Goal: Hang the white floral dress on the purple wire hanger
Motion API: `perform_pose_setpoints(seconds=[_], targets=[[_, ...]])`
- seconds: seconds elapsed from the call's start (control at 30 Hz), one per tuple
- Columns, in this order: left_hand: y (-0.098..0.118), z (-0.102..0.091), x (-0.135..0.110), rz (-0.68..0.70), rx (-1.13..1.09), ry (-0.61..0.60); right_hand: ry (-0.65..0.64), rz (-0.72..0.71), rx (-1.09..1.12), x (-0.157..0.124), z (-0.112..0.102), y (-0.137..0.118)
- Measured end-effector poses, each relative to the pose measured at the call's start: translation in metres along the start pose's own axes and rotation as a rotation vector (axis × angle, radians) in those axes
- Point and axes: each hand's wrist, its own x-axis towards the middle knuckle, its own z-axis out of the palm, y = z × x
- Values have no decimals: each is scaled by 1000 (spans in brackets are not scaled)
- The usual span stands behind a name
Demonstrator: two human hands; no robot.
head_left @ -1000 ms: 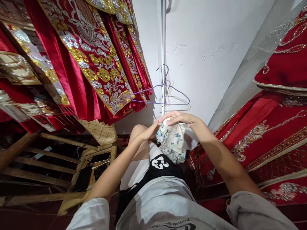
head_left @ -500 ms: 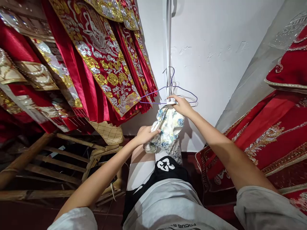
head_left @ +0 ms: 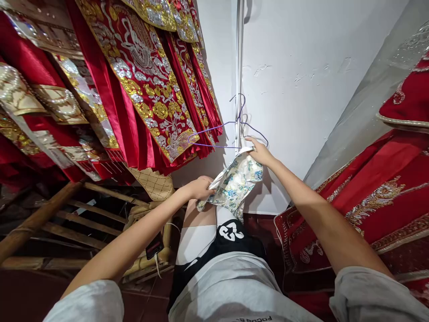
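Observation:
A white garment with a blue and yellow floral print (head_left: 236,182) hangs stretched between my two hands, its kind unclear. My left hand (head_left: 200,187) is closed on its left edge, low over my thigh. Higher up and to the right, my right hand (head_left: 262,153) pinches its pale top edge, beside the right end of a purple wire hanger (head_left: 214,146). Whether those fingers also grip the hanger wire is hidden. The hanger's hook is up against the wall, and its left end overlaps the red embroidered skirt (head_left: 157,103) in view.
Red garments with gold and silver embroidery crowd the left. A bamboo chair (head_left: 90,205) stands below them, a phone (head_left: 154,247) with a white cable near it. More red beaded garments (head_left: 368,210) fill the right side. A white wall (head_left: 301,53) rises ahead.
My left hand has moved slightly left and the bunched garment is now spread wider between my hands. My right hand has shifted a little right and down, and the hanger has tilted.

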Motion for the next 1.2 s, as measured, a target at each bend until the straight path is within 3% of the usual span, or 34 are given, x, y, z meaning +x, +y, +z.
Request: perform_pose_setpoints(seconds=[0.2,0.4,0.57,0.7,0.9,1.03,1.2], targets=[[0,1,3,-95,112,-25,-135,61,-103,1,13,-17],[-24,-22,2,-170,153,21,-103,72,-167,-27,-22,-10],[-24,-38,12,-209,256,129,-113,55,-239,-32,-50,-10],[-24,-47,14,-198,384,273,-45,116,-260,-39,-63,-9],[-28,-65,3,-127,284,434,-5,145,-118,-54,-69,-17],[-34,-68,2,-97,218,399,1,145,-66,-57,-65,-23],[-50,-46,6,-87,223,314,-2,156,-16,-59,-59,-23]])
